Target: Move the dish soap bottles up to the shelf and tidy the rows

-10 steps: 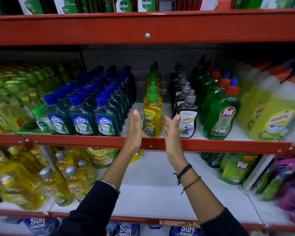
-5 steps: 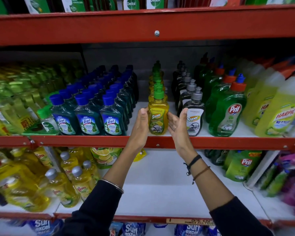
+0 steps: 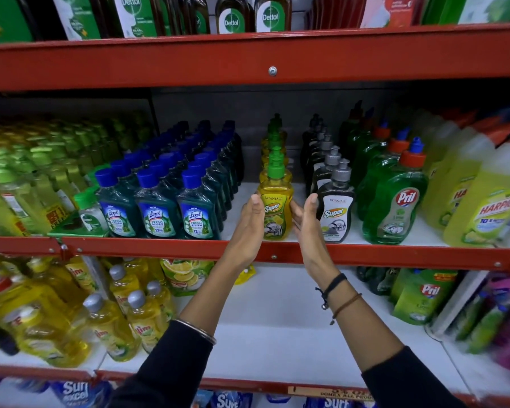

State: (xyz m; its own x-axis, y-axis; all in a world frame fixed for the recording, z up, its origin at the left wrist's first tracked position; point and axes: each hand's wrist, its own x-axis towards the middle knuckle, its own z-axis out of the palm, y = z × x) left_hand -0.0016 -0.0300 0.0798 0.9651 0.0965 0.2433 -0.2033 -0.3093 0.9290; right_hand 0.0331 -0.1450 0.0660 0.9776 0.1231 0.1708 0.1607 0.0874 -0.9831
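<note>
My left hand (image 3: 252, 219) and right hand (image 3: 305, 219) cup the near yellow bottle (image 3: 276, 209) loosely, palms flat; pressing unevenly could topple the row behind.

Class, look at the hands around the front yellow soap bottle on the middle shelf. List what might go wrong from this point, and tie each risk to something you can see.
1. The yellow bottle stands at the shelf's red front edge; a pull forward by the left hand might tip it off.
2. The right hand sits close beside the grey bottle; a sideways nudge could knock it over.
3. More yellow bottles stand close behind; a backward push may topple that row.
</note>
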